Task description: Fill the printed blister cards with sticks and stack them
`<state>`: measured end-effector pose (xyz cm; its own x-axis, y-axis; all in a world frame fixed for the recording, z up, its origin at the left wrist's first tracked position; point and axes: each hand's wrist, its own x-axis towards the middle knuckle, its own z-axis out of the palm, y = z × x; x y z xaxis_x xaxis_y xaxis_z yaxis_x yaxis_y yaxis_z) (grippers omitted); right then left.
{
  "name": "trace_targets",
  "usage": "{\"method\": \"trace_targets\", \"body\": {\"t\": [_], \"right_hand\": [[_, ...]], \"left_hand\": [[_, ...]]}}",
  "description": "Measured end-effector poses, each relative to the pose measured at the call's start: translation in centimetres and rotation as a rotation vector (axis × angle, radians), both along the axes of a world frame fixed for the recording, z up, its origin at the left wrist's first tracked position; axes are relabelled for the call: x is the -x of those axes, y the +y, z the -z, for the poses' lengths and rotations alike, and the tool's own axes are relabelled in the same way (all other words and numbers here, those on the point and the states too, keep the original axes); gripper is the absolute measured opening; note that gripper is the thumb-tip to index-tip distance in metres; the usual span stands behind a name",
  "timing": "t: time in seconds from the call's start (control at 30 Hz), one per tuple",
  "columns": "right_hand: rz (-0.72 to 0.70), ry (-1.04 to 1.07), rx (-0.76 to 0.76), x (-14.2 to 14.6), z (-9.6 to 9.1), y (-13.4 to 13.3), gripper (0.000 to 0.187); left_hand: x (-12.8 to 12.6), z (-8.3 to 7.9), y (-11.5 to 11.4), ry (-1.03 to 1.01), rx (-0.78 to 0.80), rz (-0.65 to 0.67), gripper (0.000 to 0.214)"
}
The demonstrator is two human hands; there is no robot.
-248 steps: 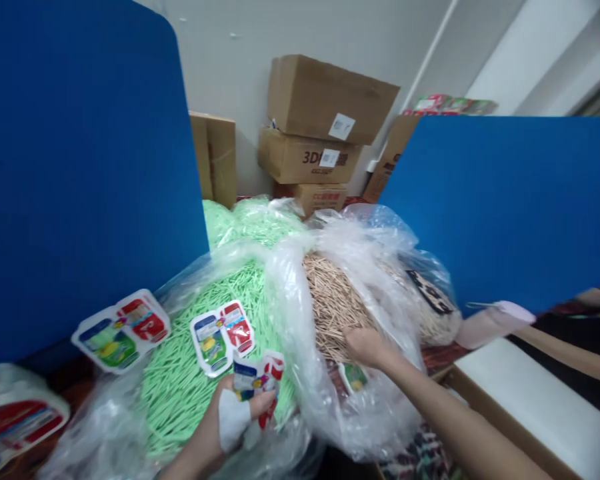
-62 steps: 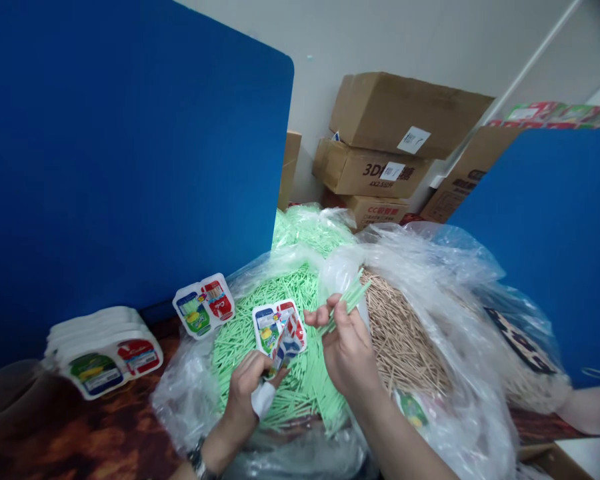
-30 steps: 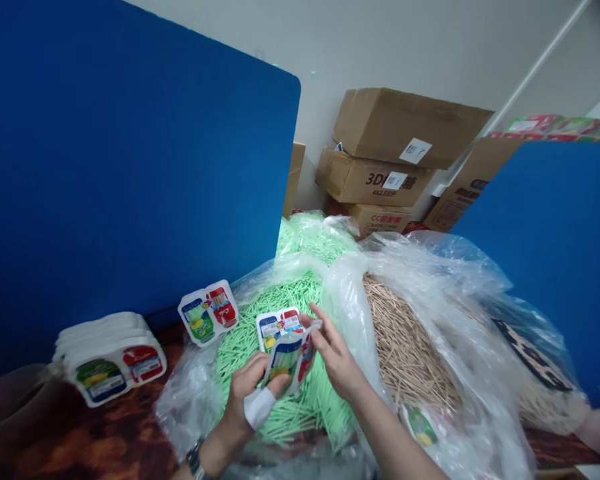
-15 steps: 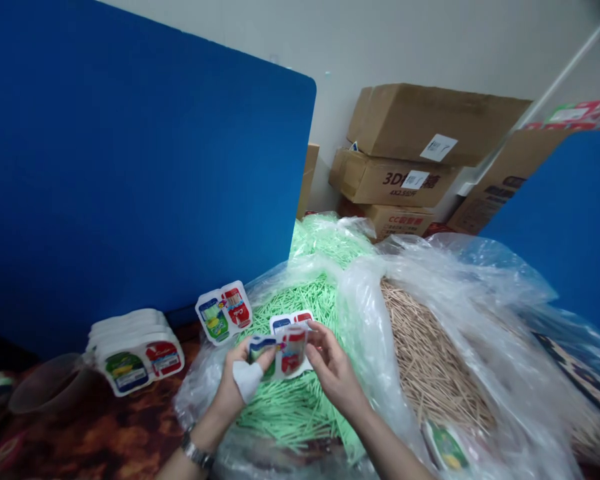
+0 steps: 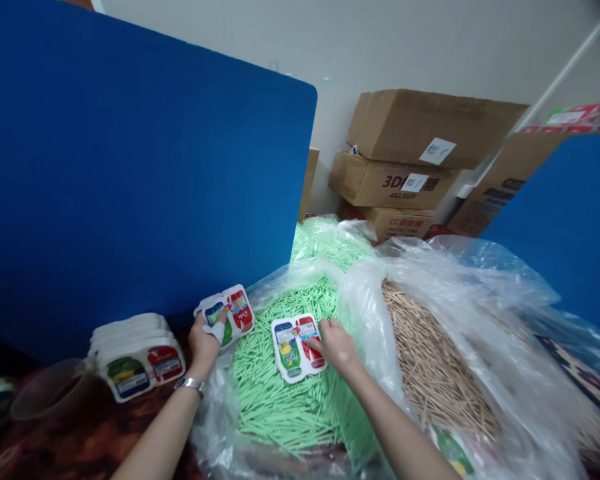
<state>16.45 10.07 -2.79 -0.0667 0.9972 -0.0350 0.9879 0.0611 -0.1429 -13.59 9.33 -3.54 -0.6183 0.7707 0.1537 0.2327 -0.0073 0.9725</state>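
My left hand (image 5: pixel 207 341), with a white wrap at the thumb and a metal watch on the wrist, grips white packs printed with a green-blue can and a red can (image 5: pixel 241 311); more than one seems layered there. They are at the left edge of the green sticks. My right hand (image 5: pixel 338 347) holds a similar twin-can pack (image 5: pixel 290 352) by its right side, thumb on the red can. This pack lies over the heap of thin green sticks (image 5: pixel 275 417) in a clear plastic bag (image 5: pixel 363 300).
A stack of white twin-can packs (image 5: pixel 135 357) stands left beside a clear round tub (image 5: pixel 47 393). Brown sticks (image 5: pixel 430 360) fill another plastic bag at right. Behind are cardboard boxes (image 5: pixel 405 180) and a blue panel (image 5: pixel 180 167). Another pack (image 5: pixel 453 450) lies low right.
My left hand has moved left from the middle onto the packs at the edge of the green sticks. My right hand has stayed near the middle, now gripping the pack there.
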Motion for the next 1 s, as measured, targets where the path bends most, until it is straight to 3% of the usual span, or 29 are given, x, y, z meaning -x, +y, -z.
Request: {"method": "trace_targets", "body": {"t": [0.13, 0.27, 0.43, 0.53, 0.63, 0.73, 0.87, 1.0], "right_hand": [[0.021, 0.005, -0.001, 0.3, 0.1, 0.8, 0.033], [0.043, 0.057, 0.011, 0.0, 0.5, 1.4, 0.022], [0.030, 0.098, -0.045, -0.5, 0.1, 1.4, 0.012], [0.022, 0.131, -0.102, -0.9, -1.0, 0.8, 0.012], [0.011, 0.199, -0.165, -1.1, -2.3, -0.6, 0.021], [-0.065, 0.529, -0.164, -0.6, -3.6, -3.0, 0.024], [-0.168, 1.150, 0.010, 1.1, -4.6, -7.1, 0.025], [-0.142, 1.667, 0.167, 2.8, -4.6, -9.7, 0.026]], "left_hand": [[0.3, 0.7, 0.0, 0.310, 0.076, -0.131, 0.058], [0.4, 0.7, 0.2, 0.487, 0.105, -0.192, 0.073], [-0.5, -0.9, -0.6, 0.622, 0.047, -0.200, 0.067], [-3.0, -2.1, -2.4, 0.639, -0.099, -0.080, 0.064], [-7.0, -2.1, -4.5, 0.392, -0.107, 0.250, 0.060], [-11.0, -1.1, -5.5, -0.040, 0.000, 0.495, 0.079], [-14.3, -1.3, -5.8, -0.588, 0.078, 0.531, 0.104], [-15.9, -3.4, -7.1, -0.907, 0.198, 0.633, 0.077]]}}
